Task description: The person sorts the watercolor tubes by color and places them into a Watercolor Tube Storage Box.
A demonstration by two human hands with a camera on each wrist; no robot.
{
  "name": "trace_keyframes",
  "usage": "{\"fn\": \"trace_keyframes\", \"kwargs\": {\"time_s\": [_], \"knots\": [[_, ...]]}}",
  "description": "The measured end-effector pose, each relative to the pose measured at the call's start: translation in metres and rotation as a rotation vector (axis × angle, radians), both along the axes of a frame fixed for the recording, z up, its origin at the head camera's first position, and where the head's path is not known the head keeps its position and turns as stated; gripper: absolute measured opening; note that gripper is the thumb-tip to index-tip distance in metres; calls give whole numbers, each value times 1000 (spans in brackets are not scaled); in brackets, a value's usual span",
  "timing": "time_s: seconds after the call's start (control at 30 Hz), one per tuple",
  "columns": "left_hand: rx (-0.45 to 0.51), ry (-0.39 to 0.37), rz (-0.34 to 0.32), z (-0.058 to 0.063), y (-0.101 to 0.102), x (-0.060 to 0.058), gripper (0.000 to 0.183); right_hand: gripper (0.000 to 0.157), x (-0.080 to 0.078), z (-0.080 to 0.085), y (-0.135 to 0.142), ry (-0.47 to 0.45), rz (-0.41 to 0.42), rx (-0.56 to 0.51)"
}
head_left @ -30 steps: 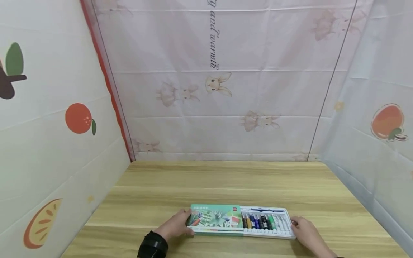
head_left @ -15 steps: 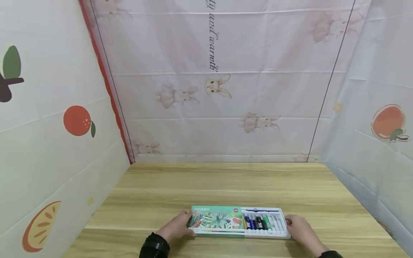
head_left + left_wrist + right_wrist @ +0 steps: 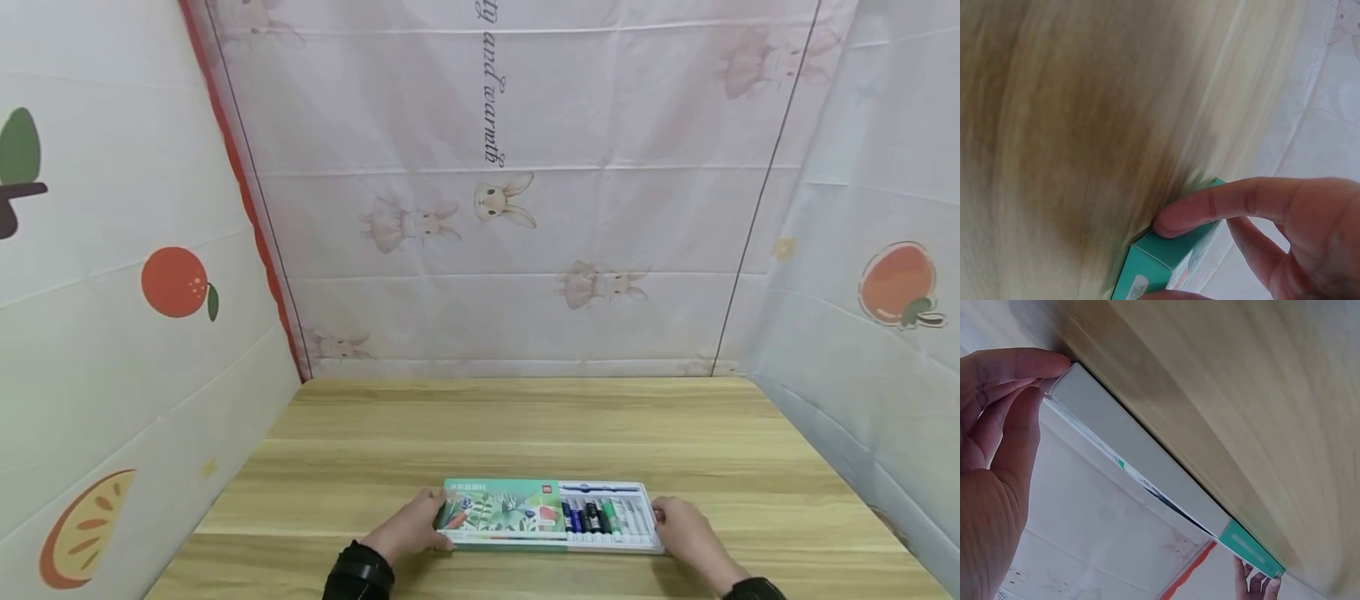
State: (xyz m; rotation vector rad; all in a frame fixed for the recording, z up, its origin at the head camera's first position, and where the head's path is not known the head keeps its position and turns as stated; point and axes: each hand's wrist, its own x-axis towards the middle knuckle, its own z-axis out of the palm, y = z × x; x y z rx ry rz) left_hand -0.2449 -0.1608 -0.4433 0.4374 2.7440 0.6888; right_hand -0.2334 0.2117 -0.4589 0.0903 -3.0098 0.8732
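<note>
Near the table's front edge lies a green printed box sleeve (image 3: 501,507) with a white tray (image 3: 615,547) sticking out of its right side. Paint tubes (image 3: 596,517) with dark and green caps stand in a row in the tray, below a thin blue paintbrush (image 3: 600,489). My left hand (image 3: 412,527) grips the sleeve's left end; up close, a finger lies along the green end face (image 3: 1169,250). At the other end, my right hand (image 3: 692,533) pinches the tray's outer edge between thumb and fingers. The tubes farther left are hidden inside the sleeve.
The wood-grain table (image 3: 510,417) reaches back to a pale curtain (image 3: 645,208) printed with rabbits. Fruit-printed sheets close in the left side (image 3: 97,350) and the right side (image 3: 847,250). Both wrists wear black bands.
The tray has slid left into the sleeve, so fewer tubes show. My right hand has moved left with it, while my left hand stays at the sleeve's left end.
</note>
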Motion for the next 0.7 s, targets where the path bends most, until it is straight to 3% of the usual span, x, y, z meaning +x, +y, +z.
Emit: {"fn": "trace_keyframes", "kwargs": {"time_s": [0.37,0.7], "knots": [[-12,16,-10,-2,-1,0,76,22,-3,-1,-12,-9,1,14],[12,-50,15,-4,-1,-2,77,21,-4,0,-22,13,31,48]]}}
